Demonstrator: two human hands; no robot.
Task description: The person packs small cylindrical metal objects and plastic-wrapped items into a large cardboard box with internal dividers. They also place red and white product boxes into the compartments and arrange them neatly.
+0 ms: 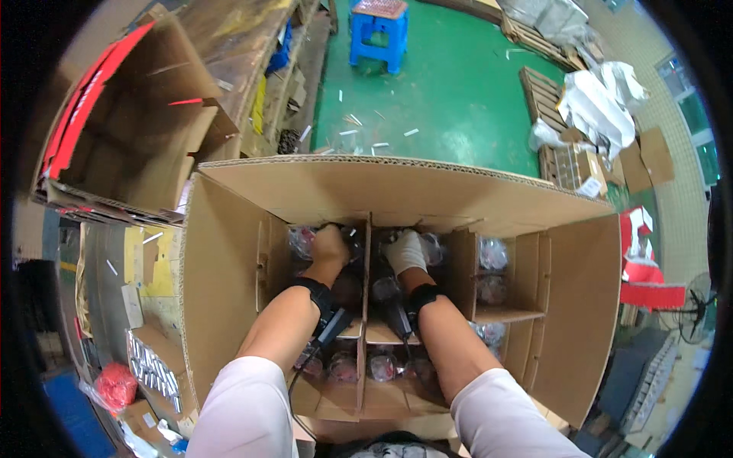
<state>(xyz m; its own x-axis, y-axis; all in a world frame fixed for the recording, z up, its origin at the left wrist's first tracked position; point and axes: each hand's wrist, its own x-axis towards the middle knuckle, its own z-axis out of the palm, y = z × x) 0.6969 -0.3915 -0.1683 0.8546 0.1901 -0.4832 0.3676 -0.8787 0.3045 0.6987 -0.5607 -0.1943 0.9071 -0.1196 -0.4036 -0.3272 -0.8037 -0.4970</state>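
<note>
A large open cardboard box (397, 183) stands before me, split by cardboard dividers (367, 286) into compartments. Round items in clear plastic wrap sit inside, among them one item (384, 366) at the near side and another (492, 254) at the right. My left hand (330, 246) is bare and reaches down into the far left compartment, beside a wrapped item (302, 241). Across the middle divider, my right hand (405, 253), in a white glove, reaches down by another wrapped item (432, 249). The fingers of both hands are hidden, so their grip does not show. Both wrists wear black straps with small devices.
An open carton with red edges (126, 130) stands at the upper left, by a wooden workbench (229, 38). A blue stool (379, 34) stands on the green floor ahead. Pallets with plastic sheeting (599, 107) lie at the right. A tray of silvery tubes (153, 370) is at the lower left.
</note>
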